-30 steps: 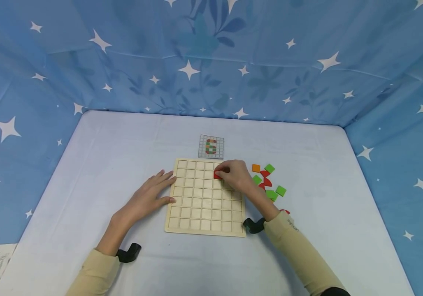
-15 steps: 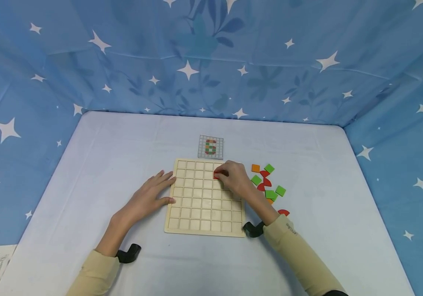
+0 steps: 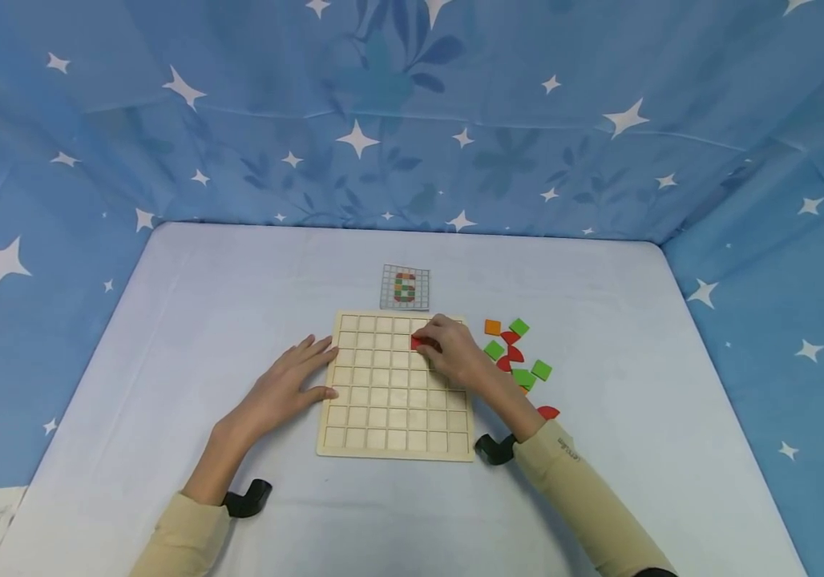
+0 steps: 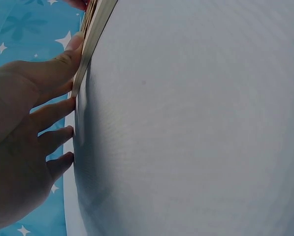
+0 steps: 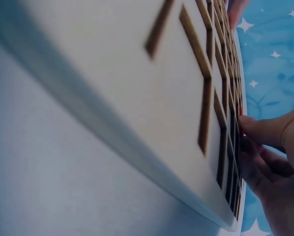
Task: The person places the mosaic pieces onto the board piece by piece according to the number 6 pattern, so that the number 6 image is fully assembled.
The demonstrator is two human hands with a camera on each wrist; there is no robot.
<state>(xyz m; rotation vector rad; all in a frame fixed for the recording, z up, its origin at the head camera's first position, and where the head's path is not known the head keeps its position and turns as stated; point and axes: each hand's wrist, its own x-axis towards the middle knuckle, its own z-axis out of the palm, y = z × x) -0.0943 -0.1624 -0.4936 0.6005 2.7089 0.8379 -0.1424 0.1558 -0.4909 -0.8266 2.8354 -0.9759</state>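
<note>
A light wooden grid board (image 3: 397, 417) lies on the white-covered table. My right hand (image 3: 454, 349) is over its upper right part, with thumb and fingertips pinching a small red tile (image 3: 415, 343) at one of the grid squares. In the right wrist view only a thin red sliver shows by the thumb of the right hand (image 5: 272, 152), so the tile's full shape is hidden. My left hand (image 3: 282, 389) rests at the board's left edge, its fingers spread and fairly straight. The left wrist view shows the left hand's thumb (image 4: 63, 64) touching that edge.
Right of the board lie loose pieces: several green squares (image 3: 542, 369), orange pieces (image 3: 493, 327) and red rounded pieces (image 3: 548, 412). Beyond the board is a pattern card (image 3: 387, 298) with a coloured figure on a grid. A starry blue cloth (image 3: 253, 96) hangs behind the table.
The whole head view has shifted slightly. My right hand stays at the same grid square with the red tile, its fingers moving only a little. The left hand keeps its place.
</note>
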